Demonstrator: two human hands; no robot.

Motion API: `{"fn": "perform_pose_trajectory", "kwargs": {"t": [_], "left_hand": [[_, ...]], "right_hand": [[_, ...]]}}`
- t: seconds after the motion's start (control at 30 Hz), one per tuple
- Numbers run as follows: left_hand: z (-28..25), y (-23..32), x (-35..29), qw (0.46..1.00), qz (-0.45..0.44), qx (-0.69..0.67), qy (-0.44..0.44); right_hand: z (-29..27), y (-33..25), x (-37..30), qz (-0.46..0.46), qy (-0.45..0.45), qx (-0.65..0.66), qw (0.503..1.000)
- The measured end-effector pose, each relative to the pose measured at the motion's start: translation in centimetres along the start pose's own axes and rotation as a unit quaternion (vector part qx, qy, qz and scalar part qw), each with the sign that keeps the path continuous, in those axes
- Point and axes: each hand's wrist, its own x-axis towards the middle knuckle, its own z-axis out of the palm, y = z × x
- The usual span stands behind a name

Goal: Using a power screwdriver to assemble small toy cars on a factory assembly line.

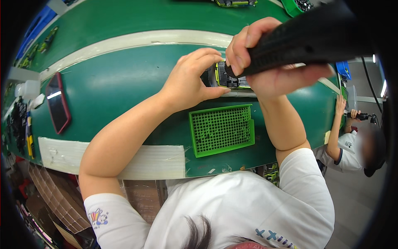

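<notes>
My right hand (275,83) is wrapped around a thick black power screwdriver (309,37), which slants in from the upper right. Its narrow end points down at a black and lime-green toy car part (224,74) with dark wheels. My left hand (186,79) grips that part from the left, fingers over its far side and thumb along its near side. The screwdriver and right hand cover much of the toy car part, so where the tip meets it is hidden.
Just nearer lies a green tray (253,139) with a grid of small holes. A phone in a red case (58,103) rests at the left. White foam sheet (137,162) lines the front edge. Another person (348,145) works at the right. A green bin (292,7) holds small dark parts.
</notes>
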Motion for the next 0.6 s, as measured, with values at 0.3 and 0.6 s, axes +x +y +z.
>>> {"fn": "perform_pose_trajectory", "kwargs": {"t": [0.3,0.6], "left_hand": [[-1.9,1.8,-0.2,0.999,-0.001,-0.015,0.039],[-18.4,10.9,-9.2,0.934,-0.116,-0.021,0.336]], "right_hand": [[0.3,-5.4,0.1,-0.210,0.015,-0.115,0.971],[-2.5,-12.1,0.3,-0.225,0.032,-0.121,0.966]]}}
